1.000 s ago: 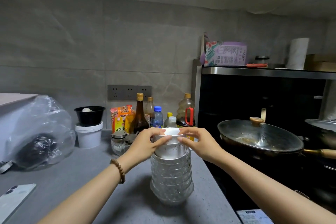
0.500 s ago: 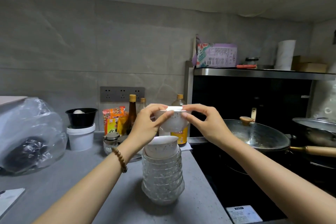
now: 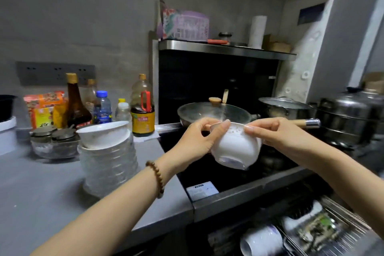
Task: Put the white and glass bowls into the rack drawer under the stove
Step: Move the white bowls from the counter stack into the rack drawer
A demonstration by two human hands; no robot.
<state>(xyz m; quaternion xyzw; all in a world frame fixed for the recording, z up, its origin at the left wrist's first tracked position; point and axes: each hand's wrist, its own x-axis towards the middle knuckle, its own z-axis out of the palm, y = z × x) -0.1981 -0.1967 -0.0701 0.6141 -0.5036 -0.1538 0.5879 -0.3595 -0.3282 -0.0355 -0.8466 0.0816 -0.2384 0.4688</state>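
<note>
- Centrally, a white bowl [image 3: 236,147] hangs over the stove [image 3: 259,170], pinched at its rim by the left hand [image 3: 199,141] and right hand [image 3: 276,133]; each grip is closed on the bowl.
- Below and to the right, the rack drawer [image 3: 332,233] stands open and already holds a white bowl on its side; the right hand is nearer it.
- Half a second earlier the bowl hovered directly above the stack of glass bowls [image 3: 108,160] on the table [image 3: 41,193]; it is now clear of the stack, rightward and tilted.
</note>
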